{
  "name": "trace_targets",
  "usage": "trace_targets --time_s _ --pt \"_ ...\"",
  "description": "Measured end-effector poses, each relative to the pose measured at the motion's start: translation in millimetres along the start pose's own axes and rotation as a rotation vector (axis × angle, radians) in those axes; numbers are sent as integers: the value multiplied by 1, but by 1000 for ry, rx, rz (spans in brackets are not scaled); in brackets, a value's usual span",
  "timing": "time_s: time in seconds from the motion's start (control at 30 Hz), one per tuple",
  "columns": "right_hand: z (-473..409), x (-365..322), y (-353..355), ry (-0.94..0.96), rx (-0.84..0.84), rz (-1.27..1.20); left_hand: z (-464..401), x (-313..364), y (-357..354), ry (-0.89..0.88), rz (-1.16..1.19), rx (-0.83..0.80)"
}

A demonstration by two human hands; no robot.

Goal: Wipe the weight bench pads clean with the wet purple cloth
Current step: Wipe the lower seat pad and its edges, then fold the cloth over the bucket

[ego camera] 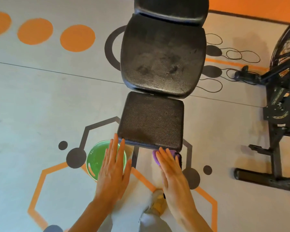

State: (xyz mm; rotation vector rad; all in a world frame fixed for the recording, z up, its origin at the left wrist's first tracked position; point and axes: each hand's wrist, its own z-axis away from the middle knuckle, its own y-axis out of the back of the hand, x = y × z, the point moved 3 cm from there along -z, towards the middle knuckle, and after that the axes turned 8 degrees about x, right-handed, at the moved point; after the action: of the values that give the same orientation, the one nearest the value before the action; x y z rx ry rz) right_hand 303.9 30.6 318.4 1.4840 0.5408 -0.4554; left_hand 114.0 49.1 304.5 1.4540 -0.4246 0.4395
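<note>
I see the black weight bench [159, 84] stretching away over the patterned floor [32, 101], a green bowl [97, 159] just left of its seat pad [151, 121]. My left hand [113, 171] hovers flat and empty over the bowl; my right hand [172, 174], fingers extended, presses the purple cloth [156, 155] against the seat pad's near edge.

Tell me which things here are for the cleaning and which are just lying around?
For the cleaning: purple cloth under the right hand, seat pad, back pad, green bowl.
Just around: exercise bike, black cords.
</note>
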Motion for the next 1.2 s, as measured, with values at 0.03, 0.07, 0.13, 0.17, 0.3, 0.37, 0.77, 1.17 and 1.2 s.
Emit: trace_targets --time_s 0.03,0.07,0.13,0.17,0.3,0.37,0.77,1.17,1.2 --pt "1 -7 -1 -6 0 -3 2 -2 3 -4 12 -5" --pt "3 -15 -2 -15 7 -4 3 -4 6 -9 26 -9" --pt "6 -29 -9 -46 -12 -11 5 -11 11 -3 60 -24" --pt "6 -37 -15 -55 -22 3 5 -16 12 3 81 -35" --pt "11 -60 -55 -76 -13 69 0 -42 20 -26 110 -105" --pt "10 -79 -69 -188 1 -55 -2 -53 25 23 155 -192" --pt "-5 -130 -129 -877 359 -573 -1 -95 10 343 689 -684" --pt "20 -69 -162 -1276 465 -800 -18 -130 -19 431 592 -922" --pt "22 -61 -163 -1291 466 -795 -23 -135 -21 464 576 -906"
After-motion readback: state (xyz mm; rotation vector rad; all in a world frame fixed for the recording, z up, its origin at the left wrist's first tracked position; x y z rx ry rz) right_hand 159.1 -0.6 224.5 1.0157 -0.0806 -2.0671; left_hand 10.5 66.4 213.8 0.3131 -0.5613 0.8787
